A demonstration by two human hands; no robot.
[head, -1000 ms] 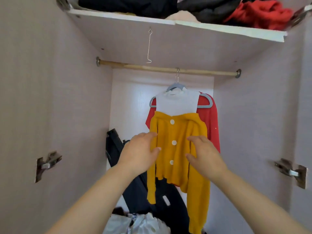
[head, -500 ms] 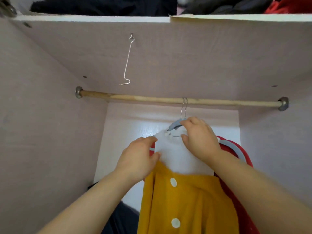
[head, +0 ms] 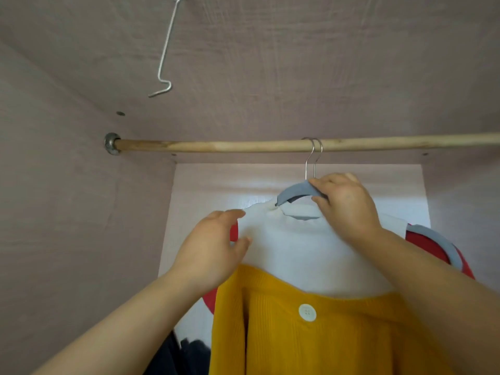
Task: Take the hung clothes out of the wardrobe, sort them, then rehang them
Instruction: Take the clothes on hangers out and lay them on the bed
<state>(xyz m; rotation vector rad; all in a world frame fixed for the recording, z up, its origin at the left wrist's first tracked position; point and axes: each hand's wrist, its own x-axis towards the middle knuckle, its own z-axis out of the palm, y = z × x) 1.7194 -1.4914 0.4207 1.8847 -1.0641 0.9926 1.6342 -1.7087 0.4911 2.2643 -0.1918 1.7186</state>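
The right hand has slid up to grip the curved grey plastic hanger just below the round wooden rail, while the left hand pinches the shoulder of the white-and-mustard knitted cardigan hanging under that rail, so unhooking looks imminent.

The rail leaves our view at 3 o'clock, the yellow cardigan at 6. The red garment behind it is mostly hidden, and our right hand covers the neck of the hanger.
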